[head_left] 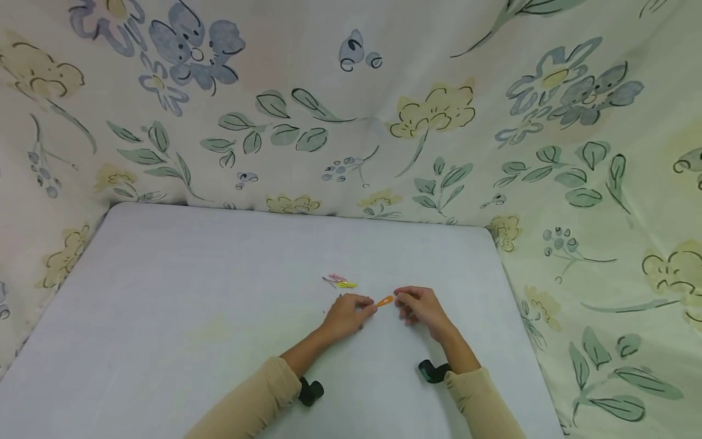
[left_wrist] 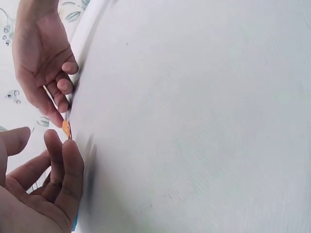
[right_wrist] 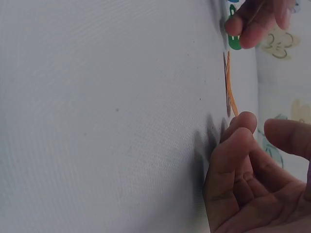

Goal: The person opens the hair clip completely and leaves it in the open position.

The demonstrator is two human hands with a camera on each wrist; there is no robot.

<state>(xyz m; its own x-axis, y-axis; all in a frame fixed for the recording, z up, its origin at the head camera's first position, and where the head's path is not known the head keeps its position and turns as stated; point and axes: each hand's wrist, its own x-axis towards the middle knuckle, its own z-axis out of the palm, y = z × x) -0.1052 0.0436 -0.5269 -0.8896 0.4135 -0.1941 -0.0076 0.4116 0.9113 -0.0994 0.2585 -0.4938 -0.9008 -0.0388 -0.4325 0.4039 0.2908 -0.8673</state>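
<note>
An orange hair clip (head_left: 386, 301) lies on the white table between both hands. My left hand (head_left: 345, 317) is at its left end, thumb apart from the fingers in the left wrist view. In the right wrist view, left fingertips lie over a green hair clip (right_wrist: 234, 41), partly covering it. My right hand (head_left: 424, 311) has its fingertips at the orange clip's other end, thumb held off. A sliver of blue (left_wrist: 75, 222) shows beside the left hand. Pink (head_left: 337, 278) and yellow (head_left: 347, 285) hair clips lie just beyond the left hand.
The white tabletop (head_left: 164, 305) reaches back to a floral curtain (head_left: 329, 122), which also hangs along the sides. Black wrist cameras, one on the left wrist (head_left: 311, 392) and one on the right (head_left: 433, 371), sit close to the table by the beige sleeves.
</note>
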